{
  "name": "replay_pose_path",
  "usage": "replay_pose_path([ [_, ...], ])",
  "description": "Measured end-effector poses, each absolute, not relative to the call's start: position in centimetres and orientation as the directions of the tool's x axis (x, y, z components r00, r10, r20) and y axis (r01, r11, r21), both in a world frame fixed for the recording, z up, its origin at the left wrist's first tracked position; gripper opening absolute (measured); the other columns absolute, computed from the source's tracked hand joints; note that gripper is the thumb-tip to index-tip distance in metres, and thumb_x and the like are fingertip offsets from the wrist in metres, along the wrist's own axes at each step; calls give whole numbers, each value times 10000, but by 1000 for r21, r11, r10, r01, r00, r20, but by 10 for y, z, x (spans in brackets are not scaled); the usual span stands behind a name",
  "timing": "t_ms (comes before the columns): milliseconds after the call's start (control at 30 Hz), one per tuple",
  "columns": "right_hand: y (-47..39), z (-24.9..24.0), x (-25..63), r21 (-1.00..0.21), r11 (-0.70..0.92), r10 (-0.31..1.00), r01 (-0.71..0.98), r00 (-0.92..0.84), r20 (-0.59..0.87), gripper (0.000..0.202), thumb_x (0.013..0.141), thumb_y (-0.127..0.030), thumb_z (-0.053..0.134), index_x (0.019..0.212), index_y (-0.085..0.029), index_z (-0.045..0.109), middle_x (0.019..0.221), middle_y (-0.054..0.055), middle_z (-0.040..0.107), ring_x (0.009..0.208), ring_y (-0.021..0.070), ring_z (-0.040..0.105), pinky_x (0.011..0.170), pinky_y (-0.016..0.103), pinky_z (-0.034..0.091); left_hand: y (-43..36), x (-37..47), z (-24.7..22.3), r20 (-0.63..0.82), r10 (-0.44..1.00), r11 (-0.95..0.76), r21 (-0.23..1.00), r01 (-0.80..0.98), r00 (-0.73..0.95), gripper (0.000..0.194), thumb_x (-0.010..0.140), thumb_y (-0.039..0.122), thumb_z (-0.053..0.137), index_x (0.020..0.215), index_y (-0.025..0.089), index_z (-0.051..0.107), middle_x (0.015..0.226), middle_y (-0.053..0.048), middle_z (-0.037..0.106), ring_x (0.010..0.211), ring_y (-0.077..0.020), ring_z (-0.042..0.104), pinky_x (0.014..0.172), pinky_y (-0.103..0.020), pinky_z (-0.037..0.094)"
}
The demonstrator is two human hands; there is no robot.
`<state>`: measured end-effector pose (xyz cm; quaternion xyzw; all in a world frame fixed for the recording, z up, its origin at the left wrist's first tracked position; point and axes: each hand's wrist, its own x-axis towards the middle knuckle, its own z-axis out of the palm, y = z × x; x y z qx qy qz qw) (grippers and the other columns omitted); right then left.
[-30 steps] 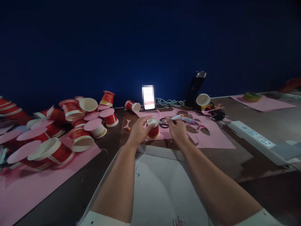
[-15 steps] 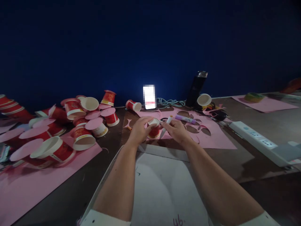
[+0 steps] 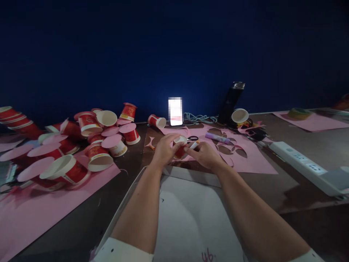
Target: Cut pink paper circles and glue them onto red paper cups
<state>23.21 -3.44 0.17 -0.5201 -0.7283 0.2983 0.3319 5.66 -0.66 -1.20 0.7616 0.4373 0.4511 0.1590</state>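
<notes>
Starting nearest: one white tray (image 3: 200, 214) lies on the wearer's side of both grips. Left grip (image 3: 164, 151) curled closed round one red paper cup (image 3: 180, 152), white end up. Right grip (image 3: 206, 155), just across, pinched on one white marker-like stick (image 3: 194, 145), orange end showing; fingertips at the cup's side, contact uncertain.

Risk (judged): a hard left squeeze could buckle the thin cup wall; a slack right pinch could let the stick roll free.

Counts, outward. Just beyond the grips: one dark scissors loop (image 3: 193, 138), one purple glue-stick-like tube (image 3: 217, 138), one cut-out pink sheet (image 3: 256, 163). Left of left grip: heap of paper cups (image 3: 73, 171), at least ten, overlap prevents exact count. Right of right grip: one power strip (image 3: 298, 160). Farther: one tipped red cup (image 3: 155, 121), one phone (image 3: 176, 109), one black flask (image 3: 230, 103), one pale-mouthed cup (image 3: 240, 115) beside it, one tape roll (image 3: 300, 114) far right.
</notes>
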Motion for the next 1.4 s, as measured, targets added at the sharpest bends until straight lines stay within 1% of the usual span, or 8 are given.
replay_pose_path([
  [200,-37,-1,229,-802,298,949,519,-255,188,223,786,-352,550,781,-196,710,696,3,676,656,163,592,613,251,422,-5,56,-14,533,820,-554,645,526,209,340,801,381,609,1065,173,654,1118,-87,656,1069,-211,577,956,-356,426],
  [333,-39,-2,224,-813,319,935,487,-302,186,167,767,-263,550,776,-208,708,739,-11,693,691,149,606,651,234,435,-4,55,-14,519,829,-542,652,530,208,341,798,368,613,1081,181,648,1128,-88,649,1076,-214,574,952,-361,430],
  [433,-39,-5,221,-814,326,931,481,-313,188,172,742,-218,552,805,-213,712,769,-9,703,668,134,605,627,223,438,-4,55,-15,515,832,-538,657,529,208,341,794,359,619,1077,171,650,1123,-94,650,1070,-214,576,950,-359,433],
  [567,-36,-11,220,-768,334,931,546,-316,180,183,734,-252,592,859,-228,724,788,5,710,680,147,617,636,237,447,-5,55,-15,518,831,-538,660,525,201,335,789,352,625,1068,168,654,1118,-95,654,1067,-212,578,949,-358,434],
  [733,-36,-14,218,-699,371,917,611,-360,172,222,772,-316,586,934,-249,722,830,22,713,741,177,629,652,256,449,-4,55,-16,522,830,-539,657,528,198,330,792,341,624,1067,161,655,1113,-96,656,1064,-210,579,944,-353,437],
  [1067,-37,-13,215,-652,358,927,668,-336,165,206,764,-328,599,904,-254,731,816,27,718,742,195,630,664,261,446,-5,55,-15,537,815,-561,641,525,215,312,803,347,608,1061,178,656,1106,-83,659,1055,-207,582,941,-354,442],
  [1200,-38,-12,215,-632,375,920,678,-354,167,207,766,-312,590,906,-251,728,853,31,719,764,195,629,675,259,443,-7,55,-13,544,802,-579,601,551,248,302,823,355,577,1057,184,661,1109,-78,652,1056,-201,578,947,-347,436],
  [1400,-39,-12,214,-602,398,911,692,-376,170,199,779,-318,572,890,-252,724,840,29,713,757,191,626,655,249,429,-9,57,-13,562,776,-605,537,587,285,362,838,446,532,1064,193,659,1114,-77,636,1058,-207,568,939,-348,433],
])
